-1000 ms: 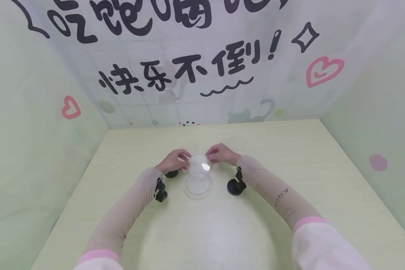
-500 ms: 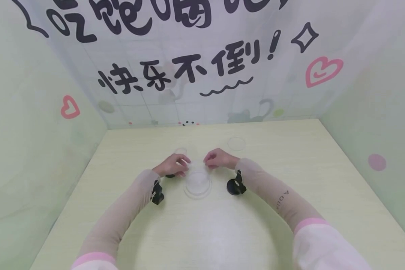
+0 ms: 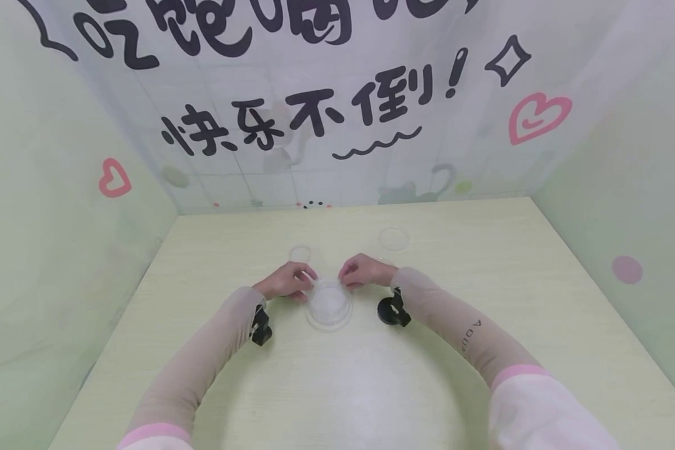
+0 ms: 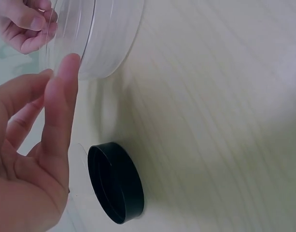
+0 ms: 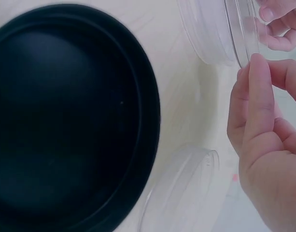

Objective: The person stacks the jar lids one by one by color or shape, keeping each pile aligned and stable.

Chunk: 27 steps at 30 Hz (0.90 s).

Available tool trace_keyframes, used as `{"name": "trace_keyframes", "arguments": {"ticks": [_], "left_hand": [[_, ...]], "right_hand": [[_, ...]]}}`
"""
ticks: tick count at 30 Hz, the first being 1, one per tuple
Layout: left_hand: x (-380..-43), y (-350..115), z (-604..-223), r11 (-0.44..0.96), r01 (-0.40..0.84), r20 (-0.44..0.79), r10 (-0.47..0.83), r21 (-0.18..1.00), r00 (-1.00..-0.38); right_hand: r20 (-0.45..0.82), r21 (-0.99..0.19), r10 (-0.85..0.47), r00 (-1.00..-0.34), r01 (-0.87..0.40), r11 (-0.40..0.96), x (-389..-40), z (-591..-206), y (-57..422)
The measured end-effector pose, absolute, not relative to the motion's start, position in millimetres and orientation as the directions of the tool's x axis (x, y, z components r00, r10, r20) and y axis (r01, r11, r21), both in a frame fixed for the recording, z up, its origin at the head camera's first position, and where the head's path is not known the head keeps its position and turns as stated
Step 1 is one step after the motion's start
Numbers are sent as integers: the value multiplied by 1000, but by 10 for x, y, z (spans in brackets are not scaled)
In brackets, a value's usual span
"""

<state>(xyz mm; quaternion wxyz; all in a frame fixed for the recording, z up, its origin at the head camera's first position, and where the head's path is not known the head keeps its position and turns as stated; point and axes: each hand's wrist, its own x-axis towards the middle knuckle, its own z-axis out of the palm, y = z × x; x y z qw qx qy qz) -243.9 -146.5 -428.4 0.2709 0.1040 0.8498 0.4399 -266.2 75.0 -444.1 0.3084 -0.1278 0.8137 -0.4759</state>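
A stack of clear shallow round dishes (image 3: 329,309) stands mid-table. Over its far side, the left hand (image 3: 288,281) and the right hand (image 3: 367,271) pinch opposite sides of another clear round dish (image 3: 327,285). In the left wrist view, the left fingertips (image 4: 68,65) meet the rim of the held dish (image 4: 73,26), close over the stack (image 4: 114,34). From the right wrist, the right thumb and fingers grip its rim (image 5: 240,38) beside the stacked dishes (image 5: 205,29).
Near the right wrist lies a black round lid-like piece (image 3: 387,311); a smaller black one (image 4: 116,183) sits by the left hand. Behind the hands lie clear round pieces, one at right (image 3: 394,239), another at left (image 3: 300,253). A printed cloth (image 3: 337,175) backs the table.
Both hands have come nearer to the person with the held dish, which tips from a tilted, light-reflecting pose to overlap the stack. The left clear piece behind the hand has come into view.
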Motion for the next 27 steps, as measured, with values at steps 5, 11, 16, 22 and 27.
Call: {"name": "trace_keyframes", "arguments": {"ticks": [5, 11, 16, 22, 27], "left_hand": [[-2426, -1495, -4315, 556, -62, -366, 455, 829, -812], [-2423, -1525, -4360, 530, -69, -368, 484, 845, -794], [-2421, -1516, -4357, 541, -78, -380, 474, 837, -794], [-2422, -1505, -4372, 558, -90, -398, 461, 825, -793], [-2419, -1495, -4394, 570, -89, -405, 455, 817, -793]], "right_hand": [[-390, -843, -502, -772, 81, 532, -2648, -4452, 746], [-383, -844, -516, -766, 63, 532, -2636, -4473, 738], [-372, -852, -525, -765, 57, 521, -2629, -4483, 741], [-373, -847, -528, -763, 47, 530, -2618, -4487, 732], [-365, -842, -528, -767, 30, 539, -2610, -4484, 721]]}}
